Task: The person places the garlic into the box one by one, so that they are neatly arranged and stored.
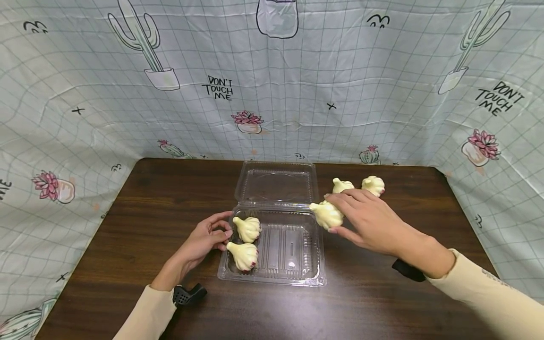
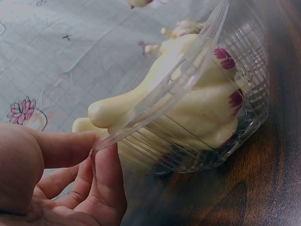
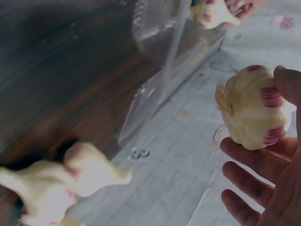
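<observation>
A clear plastic clamshell container [image 1: 293,278] lies with its lid [image 1: 276,184] folded back. Inside, along its left side, sit two garlic bulbs, one [image 1: 248,229] behind the other [image 1: 244,256]. My left hand [image 1: 208,238] pinches the container's left rim between thumb and fingers, as the left wrist view shows up close. In my right hand [image 1: 361,219] a garlic bulb [image 3: 256,108], cream with purple patches and a tuft of roots, is gripped between thumb and fingers. That bulb is raised by the container's right edge.
Two more garlic bulbs, one [image 1: 342,185] partly behind my right hand and another [image 1: 373,185] to its right, lie on the dark wooden table [image 1: 178,189]. A printed cloth [image 1: 289,94] hangs behind and at both sides.
</observation>
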The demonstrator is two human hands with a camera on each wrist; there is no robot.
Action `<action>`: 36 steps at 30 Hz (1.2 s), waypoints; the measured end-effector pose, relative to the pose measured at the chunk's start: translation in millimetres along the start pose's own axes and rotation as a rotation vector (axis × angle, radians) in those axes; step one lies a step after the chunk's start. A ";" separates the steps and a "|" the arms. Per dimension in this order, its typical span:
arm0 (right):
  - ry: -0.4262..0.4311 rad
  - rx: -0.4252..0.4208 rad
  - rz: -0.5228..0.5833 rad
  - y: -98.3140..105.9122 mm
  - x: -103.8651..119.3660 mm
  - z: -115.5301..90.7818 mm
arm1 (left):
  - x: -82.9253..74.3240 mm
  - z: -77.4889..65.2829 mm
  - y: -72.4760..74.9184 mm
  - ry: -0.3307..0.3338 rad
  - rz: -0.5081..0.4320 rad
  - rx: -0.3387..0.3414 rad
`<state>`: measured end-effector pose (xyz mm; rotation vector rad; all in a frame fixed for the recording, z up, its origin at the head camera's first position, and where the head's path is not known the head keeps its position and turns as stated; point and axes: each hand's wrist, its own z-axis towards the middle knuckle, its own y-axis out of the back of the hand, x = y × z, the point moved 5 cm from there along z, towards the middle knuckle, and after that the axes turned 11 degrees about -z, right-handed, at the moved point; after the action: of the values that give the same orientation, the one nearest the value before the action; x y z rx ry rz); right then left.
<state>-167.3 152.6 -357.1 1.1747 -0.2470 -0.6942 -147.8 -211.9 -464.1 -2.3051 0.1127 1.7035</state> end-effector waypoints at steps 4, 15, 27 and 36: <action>0.004 0.010 0.020 -3.1 7.1 9.8 | -0.2 -0.1 -0.1 0.001 0.002 -0.001; 0.046 0.080 0.011 -14.6 24.1 29.9 | 1.6 0.3 0.3 0.008 0.000 -0.010; 0.121 0.093 -0.019 -32.9 44.3 44.1 | 0.0 -0.6 0.0 0.007 0.006 -0.015; 0.150 0.129 -0.052 -46.5 56.0 55.3 | -0.5 -0.6 -2.4 0.002 0.001 -0.006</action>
<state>-170.2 66.4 -387.4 1.3535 -0.1374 -0.6393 -146.9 -209.8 -463.0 -2.3115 0.1095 1.7045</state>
